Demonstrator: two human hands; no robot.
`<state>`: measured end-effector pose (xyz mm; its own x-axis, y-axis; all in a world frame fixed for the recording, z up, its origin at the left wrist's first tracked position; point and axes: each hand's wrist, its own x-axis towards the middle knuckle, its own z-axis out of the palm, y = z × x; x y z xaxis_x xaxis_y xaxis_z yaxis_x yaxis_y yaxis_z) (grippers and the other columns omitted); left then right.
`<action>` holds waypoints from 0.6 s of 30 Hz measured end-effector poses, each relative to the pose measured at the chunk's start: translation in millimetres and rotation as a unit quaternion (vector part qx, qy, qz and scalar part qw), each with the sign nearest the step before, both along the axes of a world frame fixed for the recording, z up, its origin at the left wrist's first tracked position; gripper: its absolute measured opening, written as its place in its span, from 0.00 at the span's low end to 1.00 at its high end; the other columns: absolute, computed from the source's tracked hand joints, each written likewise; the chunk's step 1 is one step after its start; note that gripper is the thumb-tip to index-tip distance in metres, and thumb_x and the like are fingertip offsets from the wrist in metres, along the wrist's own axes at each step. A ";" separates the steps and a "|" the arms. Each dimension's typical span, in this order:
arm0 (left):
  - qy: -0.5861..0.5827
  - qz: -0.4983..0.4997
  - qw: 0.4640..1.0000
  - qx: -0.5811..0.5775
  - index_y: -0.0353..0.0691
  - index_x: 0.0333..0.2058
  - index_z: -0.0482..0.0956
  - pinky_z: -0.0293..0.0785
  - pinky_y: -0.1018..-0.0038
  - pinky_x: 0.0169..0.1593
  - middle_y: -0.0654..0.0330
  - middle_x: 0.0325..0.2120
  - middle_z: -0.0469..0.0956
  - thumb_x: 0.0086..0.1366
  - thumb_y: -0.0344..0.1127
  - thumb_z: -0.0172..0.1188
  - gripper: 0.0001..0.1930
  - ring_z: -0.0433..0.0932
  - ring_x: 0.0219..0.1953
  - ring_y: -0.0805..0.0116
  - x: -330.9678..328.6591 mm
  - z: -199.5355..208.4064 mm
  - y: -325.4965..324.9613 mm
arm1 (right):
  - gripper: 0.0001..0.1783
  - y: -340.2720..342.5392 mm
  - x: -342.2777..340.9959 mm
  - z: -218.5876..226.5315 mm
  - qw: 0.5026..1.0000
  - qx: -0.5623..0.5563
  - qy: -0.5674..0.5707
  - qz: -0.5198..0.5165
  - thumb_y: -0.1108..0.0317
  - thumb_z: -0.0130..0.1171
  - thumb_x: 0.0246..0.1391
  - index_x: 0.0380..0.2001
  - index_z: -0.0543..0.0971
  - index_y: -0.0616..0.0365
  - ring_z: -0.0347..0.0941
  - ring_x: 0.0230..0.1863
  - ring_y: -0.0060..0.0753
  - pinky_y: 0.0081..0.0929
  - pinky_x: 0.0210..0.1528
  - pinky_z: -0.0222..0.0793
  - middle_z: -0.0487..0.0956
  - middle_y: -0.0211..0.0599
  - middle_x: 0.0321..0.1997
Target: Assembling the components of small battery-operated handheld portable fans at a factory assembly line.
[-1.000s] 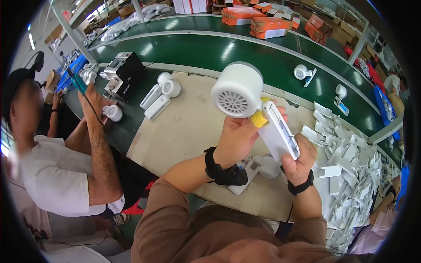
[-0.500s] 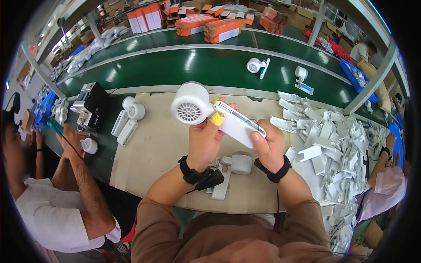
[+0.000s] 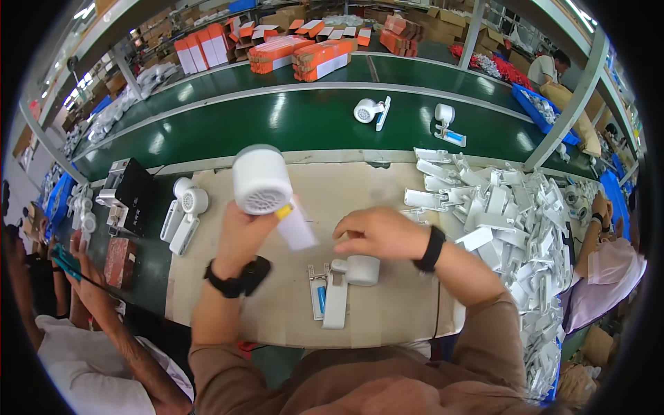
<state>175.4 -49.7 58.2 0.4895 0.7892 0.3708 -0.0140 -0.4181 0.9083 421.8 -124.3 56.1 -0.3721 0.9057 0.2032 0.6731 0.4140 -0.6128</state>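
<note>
My left hand (image 3: 242, 238) is closed around a white handheld fan (image 3: 261, 176), held up over the left part of the table. Its round grilled head is uppermost and its handle slants down to the right, slightly blurred. Yellow wrapping shows on a fingertip at the fan's neck. My right hand (image 3: 387, 232) hovers empty to the right, fingers loosely bent and apart. Just below it lies another white fan (image 3: 337, 297) on the beige table mat (image 3: 242, 304); its handle is opened up, and a blue cell (image 3: 321, 299) shows inside the left half.
A big heap of white handle shells (image 3: 494, 207) covers the table's right side. White fans (image 3: 185, 207) lie at the left by a black device (image 3: 128, 197). Beyond runs a green conveyor (image 3: 304, 124) carrying two fans. Co-workers sit at both sides, one with an arm (image 3: 111, 318) nearby.
My right hand has let go of the fan's handle and drawn away. My left hand has carried the fan leftward, and its handle now points more downward.
</note>
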 end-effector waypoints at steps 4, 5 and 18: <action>0.429 0.179 0.856 0.226 0.37 0.33 0.71 0.71 0.63 0.33 0.49 0.26 0.76 0.48 0.27 0.60 0.12 0.76 0.31 0.50 -50.1 10.4 24.7 | 0.14 83.3 51.5 6.0 0.975 -0.042 -0.195 -0.099 0.57 0.51 0.50 0.36 0.79 0.51 0.74 0.36 0.46 0.39 0.39 0.69 0.79 0.42 0.34; 0.474 0.183 0.824 0.253 0.37 0.30 0.70 0.71 0.60 0.32 0.48 0.24 0.74 0.47 0.27 0.59 0.10 0.74 0.30 0.46 -62.7 5.0 28.4 | 0.15 107.4 61.5 2.9 0.952 -0.028 -0.241 -0.189 0.59 0.50 0.50 0.39 0.78 0.48 0.75 0.37 0.46 0.40 0.40 0.69 0.79 0.42 0.34; 0.593 0.317 0.613 0.413 0.38 0.35 0.73 0.72 0.65 0.35 0.53 0.25 0.75 0.49 0.29 0.58 0.11 0.76 0.32 0.52 -98.6 -35.9 36.0 | 0.20 221.9 131.6 -64.1 0.933 -0.082 -0.063 -0.345 0.57 0.55 0.51 0.43 0.72 0.59 0.76 0.38 0.44 0.34 0.45 0.71 0.76 0.40 0.41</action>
<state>76.8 -13.7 22.3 0.4933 0.7427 0.4527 0.8559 -0.3215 -0.4051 553.4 97.7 -8.0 0.3000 0.9533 0.0343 0.8155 -0.2377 -0.5276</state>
